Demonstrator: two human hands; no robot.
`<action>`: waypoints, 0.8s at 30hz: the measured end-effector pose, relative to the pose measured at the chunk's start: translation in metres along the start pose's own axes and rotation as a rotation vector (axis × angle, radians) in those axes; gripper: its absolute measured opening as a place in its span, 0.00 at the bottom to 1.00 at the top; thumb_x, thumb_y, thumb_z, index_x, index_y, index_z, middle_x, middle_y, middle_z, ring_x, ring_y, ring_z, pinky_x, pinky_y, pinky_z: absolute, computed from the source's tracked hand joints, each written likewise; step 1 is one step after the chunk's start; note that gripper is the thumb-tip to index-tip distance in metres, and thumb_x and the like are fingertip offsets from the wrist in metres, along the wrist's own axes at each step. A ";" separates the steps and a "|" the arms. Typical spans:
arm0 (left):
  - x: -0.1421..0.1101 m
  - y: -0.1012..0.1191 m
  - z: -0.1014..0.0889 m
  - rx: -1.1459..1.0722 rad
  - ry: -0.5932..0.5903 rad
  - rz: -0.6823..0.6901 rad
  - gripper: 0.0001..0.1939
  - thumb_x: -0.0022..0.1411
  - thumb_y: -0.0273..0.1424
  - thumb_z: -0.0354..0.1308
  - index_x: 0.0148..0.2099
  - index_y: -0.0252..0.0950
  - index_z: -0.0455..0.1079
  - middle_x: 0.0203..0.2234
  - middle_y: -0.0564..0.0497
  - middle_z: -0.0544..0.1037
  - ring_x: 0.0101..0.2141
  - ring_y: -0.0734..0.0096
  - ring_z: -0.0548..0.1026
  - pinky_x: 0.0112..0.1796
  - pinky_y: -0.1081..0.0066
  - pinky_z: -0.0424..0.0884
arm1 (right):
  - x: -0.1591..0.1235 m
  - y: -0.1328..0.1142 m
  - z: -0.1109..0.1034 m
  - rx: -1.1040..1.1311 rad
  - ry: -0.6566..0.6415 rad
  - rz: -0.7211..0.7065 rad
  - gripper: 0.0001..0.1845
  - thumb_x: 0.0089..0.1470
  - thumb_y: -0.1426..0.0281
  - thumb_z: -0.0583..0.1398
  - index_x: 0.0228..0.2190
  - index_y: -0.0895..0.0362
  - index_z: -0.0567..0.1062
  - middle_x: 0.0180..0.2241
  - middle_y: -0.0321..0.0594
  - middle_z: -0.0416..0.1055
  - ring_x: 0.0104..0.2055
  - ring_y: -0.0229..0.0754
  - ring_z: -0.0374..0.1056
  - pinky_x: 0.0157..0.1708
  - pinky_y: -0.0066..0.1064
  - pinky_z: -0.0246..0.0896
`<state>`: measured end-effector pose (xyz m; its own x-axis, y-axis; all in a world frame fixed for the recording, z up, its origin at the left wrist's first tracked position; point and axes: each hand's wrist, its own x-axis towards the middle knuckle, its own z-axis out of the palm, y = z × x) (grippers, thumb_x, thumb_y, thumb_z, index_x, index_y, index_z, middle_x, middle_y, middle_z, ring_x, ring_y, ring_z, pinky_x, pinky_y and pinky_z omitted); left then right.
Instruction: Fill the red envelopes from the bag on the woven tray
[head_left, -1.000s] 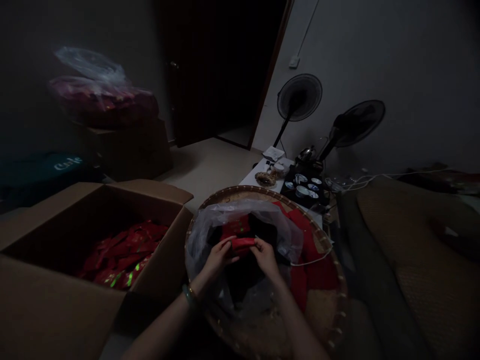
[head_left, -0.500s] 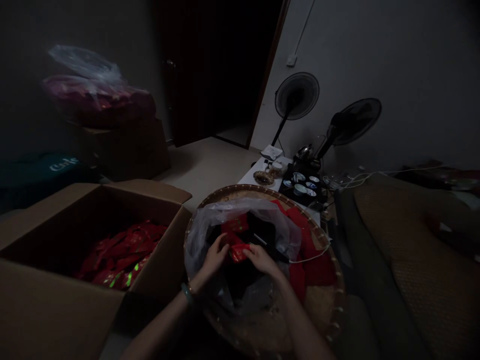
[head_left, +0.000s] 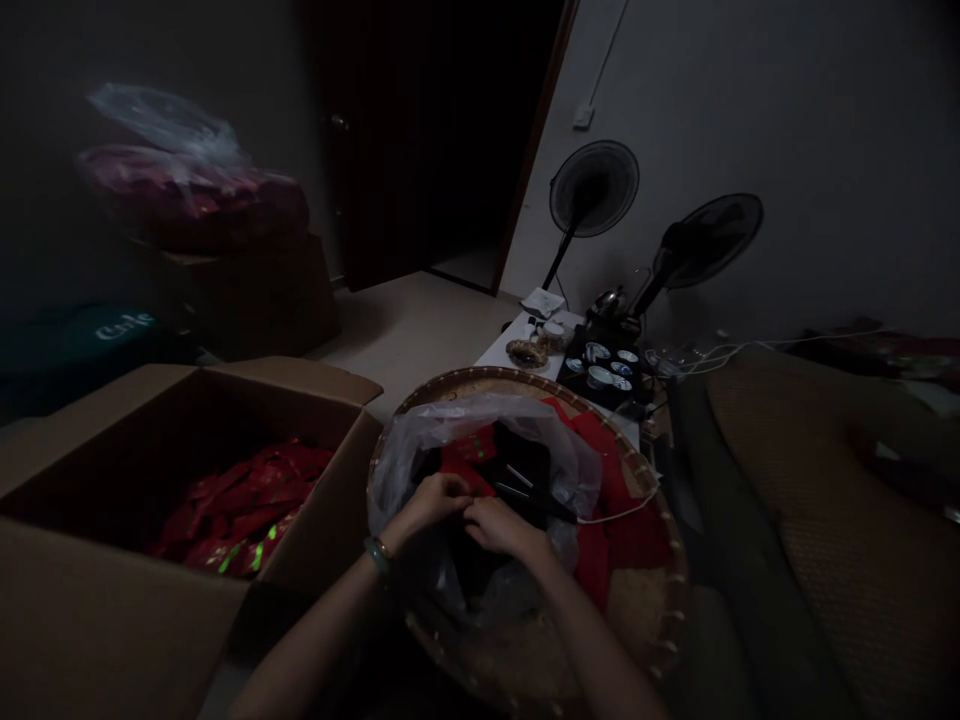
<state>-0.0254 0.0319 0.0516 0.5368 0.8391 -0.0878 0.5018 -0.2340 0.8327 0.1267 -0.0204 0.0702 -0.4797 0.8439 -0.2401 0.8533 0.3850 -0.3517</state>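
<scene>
My left hand [head_left: 436, 500], a green bangle [head_left: 376, 556] around its wrist, meets my right hand [head_left: 501, 527] at the fingertips; whatever they hold is hidden. Just beyond them, a printed red packet [head_left: 478, 442] lies inside a cloudy plastic bag [head_left: 403, 440] in a round woven bamboo tray [head_left: 639, 600]. A black corded tool [head_left: 544, 502] sits to their right. Left of both stands an open brown cardboard box [head_left: 112, 610] of shiny red packets [head_left: 251, 500].

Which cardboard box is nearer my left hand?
The open box beside the round woven tray, with red packets inside; the other box stands farther back, with a plastic bag on top.
</scene>
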 end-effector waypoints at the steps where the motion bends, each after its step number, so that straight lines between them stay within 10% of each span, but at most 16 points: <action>1: 0.001 0.000 -0.002 0.034 0.001 0.005 0.12 0.49 0.33 0.57 0.35 0.34 0.74 0.30 0.51 0.78 0.30 0.70 0.73 0.32 0.76 0.64 | 0.000 0.000 -0.001 -0.007 -0.009 -0.004 0.10 0.50 0.73 0.54 0.30 0.57 0.75 0.32 0.42 0.74 0.35 0.42 0.69 0.36 0.29 0.57; 11: 0.004 0.023 -0.013 0.350 -0.048 -0.056 0.13 0.46 0.30 0.58 0.37 0.36 0.74 0.30 0.46 0.79 0.31 0.65 0.75 0.31 0.74 0.65 | 0.000 -0.007 0.000 -0.076 0.051 -0.063 0.11 0.49 0.77 0.52 0.27 0.60 0.74 0.30 0.45 0.72 0.39 0.43 0.65 0.42 0.33 0.55; 17: 0.005 0.029 -0.014 0.427 -0.002 -0.108 0.13 0.48 0.25 0.52 0.34 0.36 0.76 0.30 0.44 0.79 0.31 0.64 0.76 0.31 0.74 0.65 | -0.018 0.019 0.012 0.394 0.547 0.068 0.12 0.52 0.75 0.50 0.35 0.56 0.72 0.35 0.39 0.70 0.39 0.39 0.66 0.39 0.30 0.60; 24: 0.002 0.027 -0.010 0.341 0.009 -0.109 0.15 0.48 0.23 0.51 0.36 0.37 0.76 0.32 0.47 0.80 0.33 0.65 0.75 0.33 0.74 0.65 | -0.040 0.027 0.056 0.121 0.043 0.320 0.37 0.37 0.77 0.62 0.51 0.50 0.62 0.48 0.44 0.60 0.48 0.47 0.62 0.44 0.33 0.58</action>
<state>-0.0174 0.0321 0.0798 0.4624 0.8722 -0.1596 0.7538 -0.2919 0.5887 0.1574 -0.0651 0.0195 -0.1802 0.9309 -0.3178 0.9274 0.0532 -0.3702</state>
